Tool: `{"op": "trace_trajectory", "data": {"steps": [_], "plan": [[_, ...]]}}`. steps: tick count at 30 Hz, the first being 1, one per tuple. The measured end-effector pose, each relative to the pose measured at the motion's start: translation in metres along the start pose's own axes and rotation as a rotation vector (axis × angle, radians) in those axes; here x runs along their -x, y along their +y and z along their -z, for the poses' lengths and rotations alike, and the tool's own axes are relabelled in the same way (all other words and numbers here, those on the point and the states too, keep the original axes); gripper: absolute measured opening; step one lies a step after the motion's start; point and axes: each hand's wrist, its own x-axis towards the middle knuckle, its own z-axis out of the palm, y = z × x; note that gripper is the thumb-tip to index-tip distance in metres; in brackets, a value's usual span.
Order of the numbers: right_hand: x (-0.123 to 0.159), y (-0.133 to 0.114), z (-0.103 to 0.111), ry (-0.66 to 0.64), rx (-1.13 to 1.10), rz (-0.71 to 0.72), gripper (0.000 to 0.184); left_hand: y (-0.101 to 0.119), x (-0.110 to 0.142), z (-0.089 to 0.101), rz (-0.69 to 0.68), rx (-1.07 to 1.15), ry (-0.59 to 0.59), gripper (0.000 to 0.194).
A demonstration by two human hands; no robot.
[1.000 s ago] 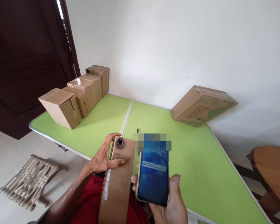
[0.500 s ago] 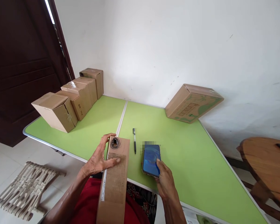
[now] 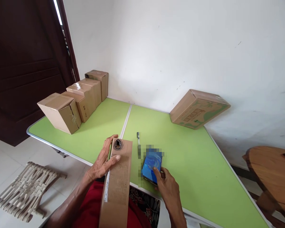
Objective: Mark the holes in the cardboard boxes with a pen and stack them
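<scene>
This looks like a room in a home used for packing parcels: sealed cardboard boxes line a green folding tabletop against a plain white wall, beside a dark wooden door, a woven stool and tiled floor.

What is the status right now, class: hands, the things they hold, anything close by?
Left hand grips tall cardboard box, propped against table edge. Right hand on phone, flat on table. Pen beside phone, untouched.
</scene>
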Motion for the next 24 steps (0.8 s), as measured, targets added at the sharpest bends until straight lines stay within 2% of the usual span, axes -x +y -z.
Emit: {"op": "trace_trajectory", "data": {"steps": [6, 9, 11, 13, 16, 18, 21, 24], "plan": [[0.000, 0.008, 0.002, 0.037, 0.133, 0.110, 0.054, -0.016, 0.001, -0.002, 0.019, 0.039, 0.065, 0.077], [0.010, 0.017, -0.005, 0.091, 0.164, 0.258, 0.057, -0.021, 0.000, -0.002, 0.058, 0.079, 0.097, 0.077], [0.026, 0.029, -0.015, 0.096, 0.210, 0.445, 0.054, -0.023, -0.003, -0.001, 0.111, 0.101, 0.124, 0.075], [0.045, 0.043, -0.030, 0.041, 0.279, 0.632, 0.056, -0.023, -0.006, -0.001, 0.141, 0.128, 0.145, 0.071], [0.072, 0.062, -0.058, -0.070, 0.371, 0.838, 0.087, -0.027, -0.012, -0.001, 0.131, 0.160, 0.167, 0.066], [0.081, 0.067, -0.077, -0.088, 0.401, 0.959, 0.097, -0.032, -0.016, -0.001, 0.128, 0.146, 0.185, 0.063], [0.083, 0.058, -0.099, -0.100, 0.310, 1.056, 0.100, -0.035, -0.021, -0.004, 0.109, 0.099, 0.159, 0.060], [0.081, 0.036, -0.105, -0.098, 0.078, 1.036, 0.092, -0.027, -0.030, -0.017, 0.039, 0.021, 0.048, 0.065]]}}
